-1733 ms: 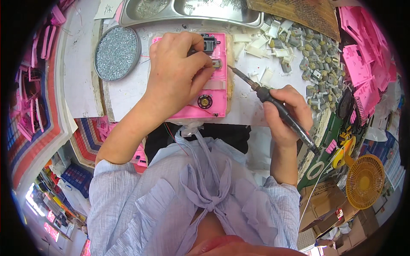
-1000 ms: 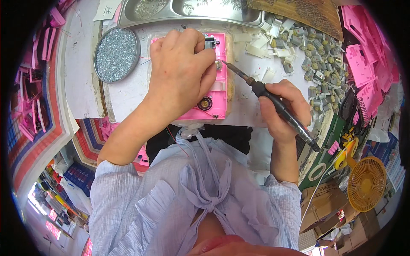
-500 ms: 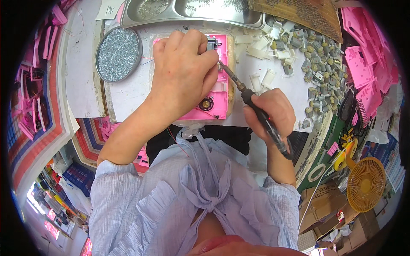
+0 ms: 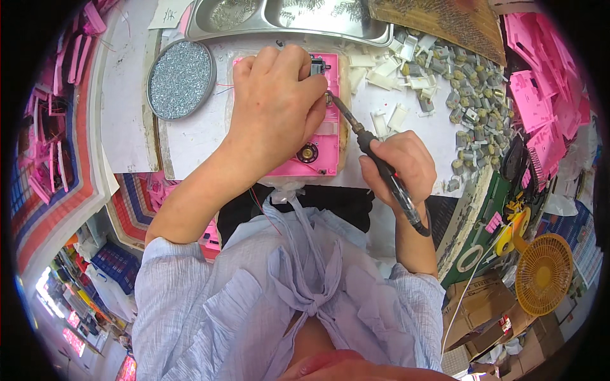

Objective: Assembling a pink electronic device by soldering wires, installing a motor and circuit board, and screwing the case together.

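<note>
A pink plastic housing [image 4: 321, 143] lies on the white worktop, with a small round speaker part near its lower edge. My left hand [image 4: 276, 105] rests over the housing and pinches a small dark component at its top right corner. In my right hand [image 4: 397, 166] is a black soldering iron [image 4: 381, 166], held like a pen. Its metal tip reaches up-left to the spot right by my left fingertips.
A round tin of grey bits [image 4: 181, 79] sits to the left. A steel tray [image 4: 286, 16] lies at the back. Small grey and white parts [image 4: 457, 95] are scattered to the right, with pink parts [image 4: 540, 95] beyond. A yellow fan [image 4: 543, 273] stands lower right.
My right hand has moved left and up, bringing the iron's tip from clear of the housing to the corner by my left fingers. My left hand has stayed on the housing.
</note>
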The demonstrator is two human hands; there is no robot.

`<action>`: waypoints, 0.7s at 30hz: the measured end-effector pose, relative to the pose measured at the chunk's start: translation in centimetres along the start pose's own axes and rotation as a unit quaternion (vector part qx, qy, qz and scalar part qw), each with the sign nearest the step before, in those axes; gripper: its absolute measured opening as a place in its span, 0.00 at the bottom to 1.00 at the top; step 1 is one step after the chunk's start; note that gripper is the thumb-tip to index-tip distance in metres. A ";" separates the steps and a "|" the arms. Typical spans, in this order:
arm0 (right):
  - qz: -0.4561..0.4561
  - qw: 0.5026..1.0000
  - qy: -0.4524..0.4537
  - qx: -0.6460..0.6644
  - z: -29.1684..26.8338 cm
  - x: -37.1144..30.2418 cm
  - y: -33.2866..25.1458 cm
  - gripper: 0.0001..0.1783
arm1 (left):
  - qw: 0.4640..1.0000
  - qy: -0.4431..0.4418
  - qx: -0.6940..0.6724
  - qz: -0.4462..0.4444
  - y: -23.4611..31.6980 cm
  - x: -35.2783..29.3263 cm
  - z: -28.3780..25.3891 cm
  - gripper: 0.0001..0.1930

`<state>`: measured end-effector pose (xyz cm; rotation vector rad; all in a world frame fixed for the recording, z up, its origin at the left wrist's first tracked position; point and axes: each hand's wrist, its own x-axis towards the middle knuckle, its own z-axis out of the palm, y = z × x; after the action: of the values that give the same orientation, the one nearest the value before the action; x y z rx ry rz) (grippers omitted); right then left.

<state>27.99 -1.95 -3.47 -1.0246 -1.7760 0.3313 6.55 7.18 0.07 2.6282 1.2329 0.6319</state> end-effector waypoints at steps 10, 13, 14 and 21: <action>-0.029 0.999 -0.017 -0.039 -1.1 -0.3 -0.2 0.24 | 1.000 -0.004 0.007 -0.002 0.1 0.1 0.0 0.05; -0.020 0.999 0.002 -0.032 -1.3 -0.3 -0.2 0.25 | 1.000 0.000 0.008 0.002 0.1 0.1 0.0 0.05; -0.018 0.999 0.009 -0.029 -1.3 -0.2 -0.2 0.25 | 1.000 0.000 0.007 0.002 0.1 0.1 0.0 0.05; -0.003 0.999 0.019 -0.035 -2.0 0.4 -0.6 0.25 | 1.000 -0.006 0.016 0.006 0.2 0.3 -0.1 0.04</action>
<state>29.40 -2.42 -1.95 -1.0671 -1.7668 0.2462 6.78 7.31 0.33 2.6637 1.2363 0.6017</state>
